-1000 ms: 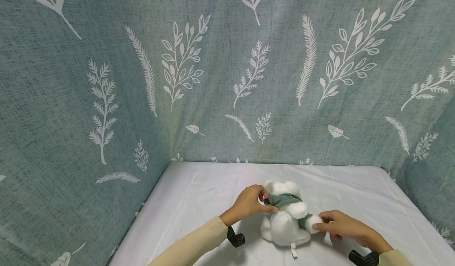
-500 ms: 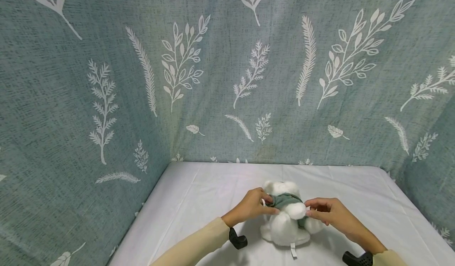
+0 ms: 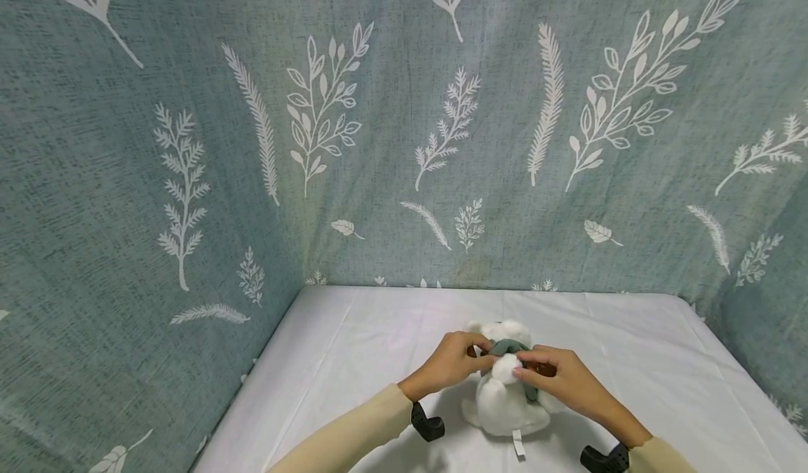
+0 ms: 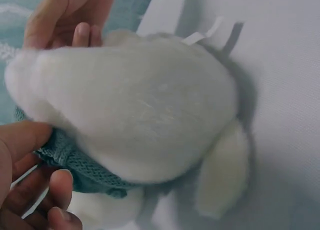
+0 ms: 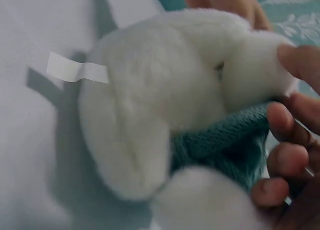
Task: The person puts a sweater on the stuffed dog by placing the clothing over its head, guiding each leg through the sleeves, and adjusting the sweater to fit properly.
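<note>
White plush fills our head view: a soft toy bear [image 3: 505,403] sits on the pale sheet of the worktop [image 3: 353,361], well forward of the leaf-patterned curtain [image 3: 404,143] that stands behind it. Our left hand [image 3: 451,364] comes to the bear from its left side and our right hand [image 3: 555,378] from its right, and both meet at the top of the bear, where a teal knitted garment [image 3: 505,347] wraps it. Each hand's fingers are curled in a grip on that knit. A white tag [image 3: 517,445] hangs at the near foot of the bear.

From the left wrist, we see the bear [image 4: 135,109] lying large across the frame on the sheet. Our left hand [image 4: 30,180] is below and left of the bear, thumb and fingers pinched on the teal knit [image 4: 75,165]. Our right hand [image 4: 67,17] shows beyond the bear's top edge.

From the right wrist, the bear [image 5: 165,99] is again close up, its tag [image 5: 77,69] at its left. Our right hand [image 5: 290,150] is at the bear's right, fingers closed together on the teal knit [image 5: 220,145], thumb pressed on the white plush above it.
</note>
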Demonstrator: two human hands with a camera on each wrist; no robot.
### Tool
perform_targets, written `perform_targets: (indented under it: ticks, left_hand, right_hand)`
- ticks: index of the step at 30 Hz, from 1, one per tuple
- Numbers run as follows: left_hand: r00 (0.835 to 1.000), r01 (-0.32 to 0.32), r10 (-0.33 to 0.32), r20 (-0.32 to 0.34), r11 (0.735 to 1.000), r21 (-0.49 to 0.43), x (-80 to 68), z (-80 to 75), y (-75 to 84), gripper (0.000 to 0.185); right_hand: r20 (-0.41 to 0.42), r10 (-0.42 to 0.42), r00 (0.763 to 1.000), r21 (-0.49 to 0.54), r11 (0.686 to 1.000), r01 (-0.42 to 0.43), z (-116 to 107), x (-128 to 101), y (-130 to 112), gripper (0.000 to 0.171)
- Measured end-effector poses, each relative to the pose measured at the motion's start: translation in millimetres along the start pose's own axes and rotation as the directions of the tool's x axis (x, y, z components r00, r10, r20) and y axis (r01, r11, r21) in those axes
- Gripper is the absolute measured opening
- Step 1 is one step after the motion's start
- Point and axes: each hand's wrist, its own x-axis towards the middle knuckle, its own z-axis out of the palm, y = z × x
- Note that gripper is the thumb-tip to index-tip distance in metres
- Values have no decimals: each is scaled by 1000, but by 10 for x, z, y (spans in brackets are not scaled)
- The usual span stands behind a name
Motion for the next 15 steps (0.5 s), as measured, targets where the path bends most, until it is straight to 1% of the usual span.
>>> perform_targets:
  ticks: [2, 4, 6, 8, 10, 12, 15]
  left_hand:
    - [1000, -16, 16, -3, 1000, 12, 8, -16, 14, 17]
    - [1000, -29, 29, -7, 999, 22, 13, -29, 21, 18]
    - [999, -40, 40, -8, 999, 28, 12, -43, 26, 17]
    - [999, -44, 44, -9, 999, 21, 8, -60, 33, 15]
    - [999, -52, 52, -8, 999, 3, 1, -80, 48, 12]
    - [999, -53, 53, 3, 998, -23, -8, -101, 65, 11]
    - [997, -68, 70, 28, 996, -60, -17, -118, 84, 12]
  right_hand:
    - [-35, -52, 998, -70, 996, 50, 52, 39, -23, 32]
    - [-61, -90, 994, -127, 989, 81, 93, 73, -36, 24]
    - [-78, -96, 992, -165, 983, 82, 122, 103, -40, 20]
    - [-95, -72, 993, -190, 980, 53, 139, 128, -37, 20]
    - [-110, -28, 994, -207, 978, 4, 149, 149, -30, 23]
    - [-130, 22, 991, -213, 976, -50, 158, 166, -28, 26]
    - [-158, 79, 984, -215, 970, -112, 178, 184, -34, 25]
